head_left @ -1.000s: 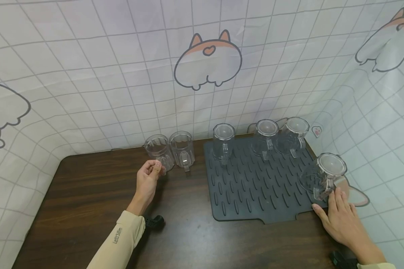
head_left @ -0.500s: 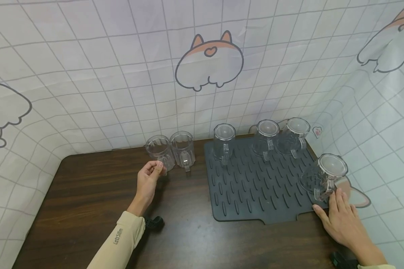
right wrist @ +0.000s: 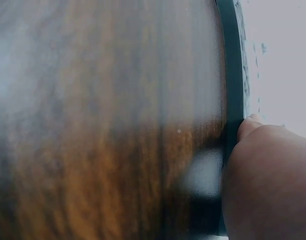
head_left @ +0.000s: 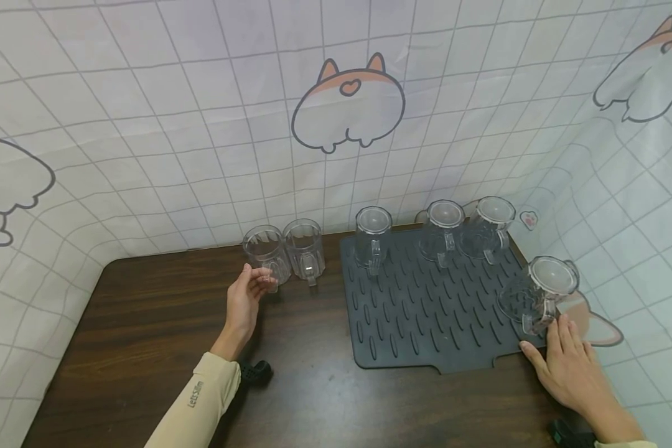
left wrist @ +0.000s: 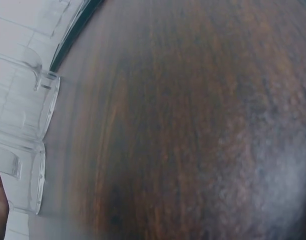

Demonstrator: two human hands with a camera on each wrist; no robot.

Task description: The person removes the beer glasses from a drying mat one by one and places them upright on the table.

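glass mug [head_left: 264, 244] is standing handle-forward left of centre, likely for easy gripping, left hand [head_left: 244, 303] beside it, fingers loosely parted, right hand [head_left: 572, 366] lying straight-fingered lower right.

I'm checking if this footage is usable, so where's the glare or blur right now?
Head view: fairly sharp, a soft sheen on the table; left wrist view: wood grain blurred, pale glare toward lower right, two clear mugs cut off by the left edge; right wrist view: soft overall, pale glare at upper left, upper right nearly white, right hand lacking detail.
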